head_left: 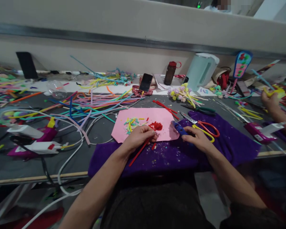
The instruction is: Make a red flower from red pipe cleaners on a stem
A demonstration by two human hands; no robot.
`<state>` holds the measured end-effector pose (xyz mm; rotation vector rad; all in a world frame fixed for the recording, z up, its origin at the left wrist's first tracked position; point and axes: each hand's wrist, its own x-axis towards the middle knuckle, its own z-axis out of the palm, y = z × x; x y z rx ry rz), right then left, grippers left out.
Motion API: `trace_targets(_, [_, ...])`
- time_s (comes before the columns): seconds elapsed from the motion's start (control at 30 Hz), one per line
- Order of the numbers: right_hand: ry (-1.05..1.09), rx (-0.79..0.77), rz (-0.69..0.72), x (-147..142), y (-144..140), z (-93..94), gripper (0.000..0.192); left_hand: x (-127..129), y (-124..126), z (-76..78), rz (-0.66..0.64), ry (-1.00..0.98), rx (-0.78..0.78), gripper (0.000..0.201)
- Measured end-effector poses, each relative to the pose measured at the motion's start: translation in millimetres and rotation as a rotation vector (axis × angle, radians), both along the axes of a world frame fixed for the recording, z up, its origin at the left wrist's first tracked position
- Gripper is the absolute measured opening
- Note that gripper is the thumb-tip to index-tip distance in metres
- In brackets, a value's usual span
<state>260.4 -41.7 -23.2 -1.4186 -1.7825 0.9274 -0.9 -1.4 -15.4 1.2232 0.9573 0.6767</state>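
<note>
My left hand [139, 137] is closed in a pinch over a pink sheet [119, 124], with a red pipe cleaner [139, 153] slanting down toward me from its fingers. Just beyond the fingertips lies a heap of short red pieces [156, 126]. Short yellow, teal and white pieces [131, 123] are piled left of it. A blue hand tool [179, 128] is wrapped in my right hand [197, 138] at the sheet's right edge; blur hides its exact kind. Scissors with red and yellow handles [201, 125] rest beyond that hand. More red pipe cleaners [165, 108] lie at the sheet's back edge.
A purple cloth [105, 159] lies under the sheet. Loose coloured pipe cleaners [95, 103] spread leftward, near white cables [82, 133] and chargers [38, 148]. Behind stand a phone [146, 82], a bottle [170, 73] and a kettle [200, 71]. A co-worker's hand [270, 101] is at far right.
</note>
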Motion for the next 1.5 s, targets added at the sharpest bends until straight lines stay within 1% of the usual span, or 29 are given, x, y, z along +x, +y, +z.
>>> trace_targets(0.1, [0.219, -0.025, -0.090, 4.3, -1.6, 0.9, 0.025, 0.5, 0.3, -0.4, -0.001, -0.015, -0.008, 0.017])
trace_targets(0.17, [0.362, -0.016, -0.129, 5.9, -3.7, 4.6, 0.031, -0.5, 0.7, 0.1, 0.014, -0.040, -0.026, 0.018])
trace_targets(0.27, [0.506, -0.007, -0.116, 3.1, -7.5, 14.1, 0.041, -3.7, 1.1, 3.4, 0.068, -0.096, -0.052, 0.021])
trace_targets(0.37, [0.566, -0.004, -0.099, -8.1, -11.8, 22.2, 0.050, -7.8, 1.8, 8.3, 0.138, -0.128, -0.031, 0.023])
trace_targets(0.47, [0.571, -0.002, -0.058, -26.3, -16.8, 23.0, 0.055, -11.3, 2.9, 10.5, 0.144, -0.220, -0.070, 0.023])
trace_targets(0.57, [0.565, 0.012, 0.028, -46.6, -21.7, 17.6, 0.054, -13.3, 3.5, 9.5, 0.152, -0.309, -0.116, 0.023])
trace_targets(0.7, [0.534, 0.021, 0.101, -69.0, -24.0, 12.0, 0.049, -14.1, 2.9, 9.6, 0.185, -0.340, -0.102, 0.022])
trace_targets(0.83, [0.506, 0.057, 0.113, -82.0, -21.1, 15.7, 0.047, -14.5, 2.2, 13.0, 0.180, -0.341, -0.096, 0.022])
trace_targets(0.97, [0.436, 0.080, 0.113, -85.9, -18.6, 16.7, 0.044, -14.5, 2.0, 14.2, 0.183, -0.338, -0.096, 0.022])
trace_targets(1.13, [0.418, 0.163, 0.100, -84.3, -18.0, 9.4, 0.036, -13.6, 1.9, 12.4, 0.204, -0.319, -0.058, 0.024])
trace_targets(1.27, [0.403, 0.150, 0.102, -82.8, -18.4, 7.2, 0.032, -13.6, 1.8, 10.5, 0.210, -0.298, -0.037, 0.022])
trace_targets(1.5, [0.318, 0.184, 0.113, -81.1, -18.7, 5.6, 0.036, -13.3, 0.5, 11.8, 0.225, -0.286, -0.011, 0.021])
